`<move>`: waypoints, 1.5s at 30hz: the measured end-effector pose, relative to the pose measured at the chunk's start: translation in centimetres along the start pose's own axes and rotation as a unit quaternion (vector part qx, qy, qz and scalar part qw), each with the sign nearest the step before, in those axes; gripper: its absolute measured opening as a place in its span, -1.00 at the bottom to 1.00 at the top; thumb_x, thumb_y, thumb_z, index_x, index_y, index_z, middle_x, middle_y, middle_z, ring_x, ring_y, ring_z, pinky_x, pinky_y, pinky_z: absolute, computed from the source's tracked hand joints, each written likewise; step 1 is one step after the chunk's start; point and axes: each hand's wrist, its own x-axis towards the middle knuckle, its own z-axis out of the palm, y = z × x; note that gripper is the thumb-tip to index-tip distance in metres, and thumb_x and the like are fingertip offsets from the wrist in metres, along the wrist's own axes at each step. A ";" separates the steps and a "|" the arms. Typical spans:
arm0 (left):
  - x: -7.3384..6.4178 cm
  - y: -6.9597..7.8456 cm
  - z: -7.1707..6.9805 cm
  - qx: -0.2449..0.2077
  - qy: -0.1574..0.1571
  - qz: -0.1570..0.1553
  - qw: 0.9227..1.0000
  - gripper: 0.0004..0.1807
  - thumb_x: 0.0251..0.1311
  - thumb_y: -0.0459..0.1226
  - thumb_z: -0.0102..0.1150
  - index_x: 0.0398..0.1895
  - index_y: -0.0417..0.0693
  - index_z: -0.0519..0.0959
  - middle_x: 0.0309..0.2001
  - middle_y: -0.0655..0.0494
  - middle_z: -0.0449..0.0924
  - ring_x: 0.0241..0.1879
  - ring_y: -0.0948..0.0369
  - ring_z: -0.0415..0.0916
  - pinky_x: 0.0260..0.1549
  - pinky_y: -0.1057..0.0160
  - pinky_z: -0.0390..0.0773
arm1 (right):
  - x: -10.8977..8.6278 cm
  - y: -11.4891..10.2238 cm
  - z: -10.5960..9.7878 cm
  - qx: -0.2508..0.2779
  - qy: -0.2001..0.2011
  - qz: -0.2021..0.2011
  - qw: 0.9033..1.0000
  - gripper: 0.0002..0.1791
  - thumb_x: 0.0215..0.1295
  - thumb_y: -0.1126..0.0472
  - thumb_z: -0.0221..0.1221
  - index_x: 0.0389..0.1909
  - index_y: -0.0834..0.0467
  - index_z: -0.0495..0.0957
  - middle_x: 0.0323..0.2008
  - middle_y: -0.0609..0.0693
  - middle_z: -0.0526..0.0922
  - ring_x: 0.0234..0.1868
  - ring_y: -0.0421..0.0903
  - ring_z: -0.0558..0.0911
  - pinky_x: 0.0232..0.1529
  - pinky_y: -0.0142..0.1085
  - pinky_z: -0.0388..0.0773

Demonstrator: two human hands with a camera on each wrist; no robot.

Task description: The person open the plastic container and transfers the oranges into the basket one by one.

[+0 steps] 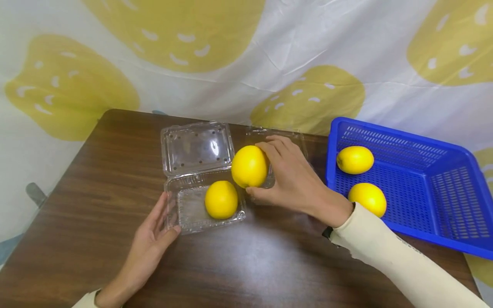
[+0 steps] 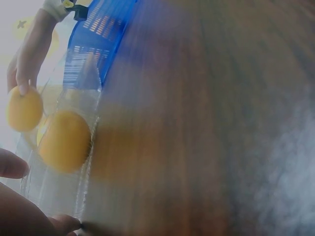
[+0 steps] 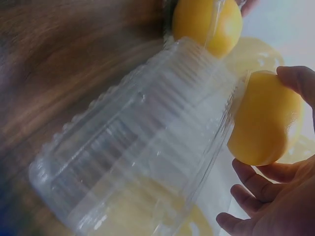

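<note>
In the head view my right hand (image 1: 294, 177) pinches a yellow lemon (image 1: 249, 166) between thumb and fingers, above the right end of an open clear plastic clamshell box (image 1: 185, 224). Another lemon (image 1: 221, 199) sits inside the box at its right side. My left hand (image 1: 148, 244) holds the box's left end, with the thumb at the front corner and the fingers along the side. The box's lid (image 1: 196, 147) lies folded back. In the right wrist view the held lemon (image 3: 266, 118) shows between thumb and fingertips.
A blue basket (image 1: 427, 237) stands at the right with two lemons, one at the back (image 1: 355, 160) and one in front (image 1: 368, 199). A second clear box (image 1: 277, 133) lies partly hidden behind my right hand. A lemon-print cloth (image 1: 231, 94) hangs behind the brown table (image 1: 246, 273).
</note>
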 end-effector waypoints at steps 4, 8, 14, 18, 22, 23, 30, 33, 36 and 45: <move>0.0 0.0 0.1 0.003 0.001 -0.004 1.000 -0.03 0.46 -0.56 0.15 0.80 -0.27 -0.15 0.78 -0.22 -0.12 0.69 -0.29 -0.03 0.41 0.51 0.33 | -0.2 0.6 -0.7 -0.001 0.003 0.011 1.000 0.04 0.07 -0.23 0.62 0.42 0.32 0.50 0.35 0.24 0.60 0.53 0.23 0.38 0.61 0.22 0.31; 0.1 -0.1 0.2 -0.002 0.000 -0.004 1.000 -0.03 0.47 -0.57 0.14 0.80 -0.27 -0.15 0.78 -0.23 -0.13 0.69 -0.31 -0.04 0.40 0.52 0.34 | -0.7 1.4 -1.3 -0.003 0.004 0.023 1.000 0.03 0.07 -0.22 0.61 0.42 0.32 0.50 0.35 0.24 0.59 0.52 0.22 0.39 0.60 0.20 0.31; 0.2 -0.1 0.4 0.002 -0.001 -0.009 1.000 -0.02 0.47 -0.55 0.16 0.80 -0.26 -0.14 0.78 -0.23 -0.12 0.69 -0.30 -0.03 0.40 0.54 0.33 | -1.7 2.8 -2.4 -0.015 0.002 0.053 0.998 0.01 0.04 -0.21 0.61 0.41 0.29 0.51 0.33 0.21 0.58 0.43 0.20 0.42 0.48 0.15 0.42; 0.2 0.0 0.3 0.005 -0.003 -0.011 1.000 -0.02 0.47 -0.55 0.16 0.80 -0.26 -0.14 0.78 -0.23 -0.13 0.70 -0.30 -0.03 0.40 0.54 0.32 | -2.2 3.7 -3.2 -0.012 0.010 0.065 0.998 -0.04 0.05 -0.16 0.61 0.37 0.29 0.54 0.28 0.21 0.60 0.37 0.22 0.45 0.38 0.17 0.47; 0.3 0.1 0.3 0.007 -0.006 -0.012 1.000 -0.03 0.47 -0.55 0.15 0.80 -0.26 -0.15 0.78 -0.23 -0.14 0.70 -0.30 -0.04 0.40 0.54 0.32 | -2.6 4.8 -4.1 -0.001 0.010 0.074 0.997 -0.09 0.08 -0.12 0.61 0.36 0.28 0.55 0.26 0.23 0.61 0.36 0.26 0.43 0.31 0.23 0.47; 0.3 0.1 0.3 0.006 -0.006 -0.012 1.000 -0.03 0.47 -0.55 0.15 0.80 -0.26 -0.15 0.78 -0.23 -0.14 0.70 -0.30 -0.04 0.40 0.54 0.32 | -2.7 5.1 -4.3 0.001 0.008 0.078 0.997 -0.09 0.08 -0.12 0.61 0.36 0.27 0.56 0.26 0.23 0.61 0.35 0.26 0.43 0.27 0.23 0.48; 0.3 0.1 0.2 0.009 -0.006 -0.011 1.000 -0.03 0.48 -0.55 0.16 0.80 -0.26 -0.15 0.78 -0.24 -0.14 0.69 -0.31 -0.03 0.39 0.54 0.34 | -3.7 6.8 -5.6 0.016 -0.013 0.115 0.993 -0.14 0.13 -0.10 0.61 0.38 0.21 0.56 0.25 0.19 0.64 0.32 0.24 0.42 0.13 0.16 0.48; 0.3 0.1 0.2 0.011 -0.007 -0.012 1.000 -0.03 0.48 -0.54 0.16 0.80 -0.26 -0.15 0.78 -0.24 -0.14 0.69 -0.31 -0.03 0.39 0.54 0.33 | -4.1 7.1 -6.2 0.015 -0.026 0.142 0.989 -0.14 0.16 -0.11 0.60 0.40 0.21 0.55 0.25 0.20 0.61 0.34 0.24 0.41 0.12 0.20 0.50; 0.3 0.1 0.2 0.011 -0.007 -0.013 1.000 -0.03 0.48 -0.54 0.16 0.80 -0.26 -0.15 0.78 -0.24 -0.13 0.69 -0.31 -0.02 0.38 0.54 0.34 | -4.5 7.4 -6.9 0.013 -0.038 0.163 0.986 -0.14 0.19 -0.10 0.59 0.42 0.23 0.53 0.24 0.24 0.58 0.32 0.24 0.39 0.07 0.20 0.51; 0.3 0.1 0.1 0.013 -0.007 -0.012 1.000 -0.03 0.47 -0.54 0.17 0.80 -0.27 -0.15 0.78 -0.24 -0.13 0.69 -0.31 -0.03 0.39 0.55 0.32 | -5.4 9.6 -9.2 0.018 -0.041 0.199 0.979 -0.05 0.23 -0.13 0.59 0.48 0.29 0.46 0.38 0.31 0.52 0.47 0.34 0.30 0.27 0.36 0.39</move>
